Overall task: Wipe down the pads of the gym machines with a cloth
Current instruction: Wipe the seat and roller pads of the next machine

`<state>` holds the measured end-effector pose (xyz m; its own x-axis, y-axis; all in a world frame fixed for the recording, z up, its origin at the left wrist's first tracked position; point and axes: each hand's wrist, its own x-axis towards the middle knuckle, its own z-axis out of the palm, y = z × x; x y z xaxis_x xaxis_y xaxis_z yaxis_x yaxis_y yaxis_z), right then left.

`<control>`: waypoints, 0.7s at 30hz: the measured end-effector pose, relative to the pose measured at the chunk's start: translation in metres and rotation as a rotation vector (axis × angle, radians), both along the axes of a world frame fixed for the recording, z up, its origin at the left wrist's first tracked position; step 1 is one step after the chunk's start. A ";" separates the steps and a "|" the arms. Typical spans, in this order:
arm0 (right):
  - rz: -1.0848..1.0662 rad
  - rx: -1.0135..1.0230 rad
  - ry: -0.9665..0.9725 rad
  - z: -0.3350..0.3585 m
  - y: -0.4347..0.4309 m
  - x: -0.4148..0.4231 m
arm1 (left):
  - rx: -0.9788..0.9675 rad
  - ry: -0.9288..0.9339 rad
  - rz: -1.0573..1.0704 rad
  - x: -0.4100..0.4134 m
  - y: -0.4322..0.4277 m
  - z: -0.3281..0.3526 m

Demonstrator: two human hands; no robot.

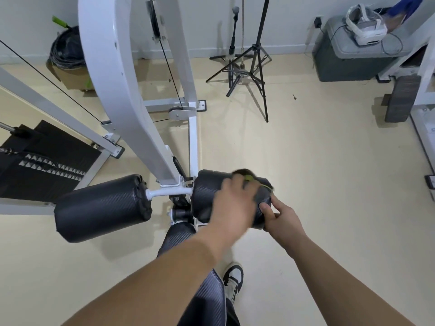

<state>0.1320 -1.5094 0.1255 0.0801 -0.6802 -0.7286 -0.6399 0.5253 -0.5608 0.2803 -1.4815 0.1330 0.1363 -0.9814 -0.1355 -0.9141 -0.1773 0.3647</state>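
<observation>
Since the cloth (pixel 247 176) is soft and light, it will bunch and slip under a loose touch, so it is best kept gathered under the palm and pressed hard against the surface. It sits just right of the frame's centre, a dark rag with a green edge, on top of the roller pad (pixel 207 196) at the foot of the white machine (pixel 113 67). That pad looks like firm foam under slick, woven-pattern vinyl, and it may turn on its axle, so steadying it by its outer end seems sensible. The left hand (pixel 235 203) lies over the cloth on the pad's top. It is blurred, and I cannot tell whether its fingers curl round the cloth or press it flat. The right hand (pixel 282 220) grips the pad's outer end, thumb across the end face, fingers going out of sight beneath. A second roller pad (pixel 98 208) sits toward the lower left with no hand on it.
</observation>
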 end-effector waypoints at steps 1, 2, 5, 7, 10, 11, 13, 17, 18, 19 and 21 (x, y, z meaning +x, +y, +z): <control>0.005 0.012 -0.004 0.000 -0.001 -0.001 | 0.003 0.002 -0.084 -0.017 0.003 -0.001; 0.008 0.018 0.002 0.000 0.000 -0.002 | 0.005 0.028 -0.128 -0.024 0.007 0.001; -0.011 -0.012 -0.015 0.003 0.003 -0.002 | -0.045 0.078 -0.187 0.000 0.008 0.006; -0.018 -0.024 -0.063 0.009 0.007 0.000 | -0.016 0.032 -0.087 0.038 0.006 0.008; -0.025 -0.074 -0.095 0.011 0.016 0.001 | 0.100 0.048 0.190 0.093 0.006 0.006; -0.036 -0.092 -0.102 0.012 0.021 0.000 | 0.110 0.053 0.216 0.098 0.009 0.006; -0.054 -0.125 -0.113 0.011 0.035 -0.001 | 0.101 0.072 0.248 0.090 0.019 0.010; -0.066 -0.123 -0.075 0.020 0.032 -0.006 | 0.099 0.132 0.347 0.068 0.055 0.009; -0.084 -0.120 -0.068 0.022 0.023 -0.005 | 0.103 0.140 0.358 0.068 0.062 0.008; -0.092 -0.112 -0.067 0.025 0.013 -0.002 | 0.112 0.136 0.355 0.071 0.067 0.006; -0.056 -0.106 -0.043 0.032 -0.002 0.006 | 0.137 0.126 0.310 0.077 0.069 0.009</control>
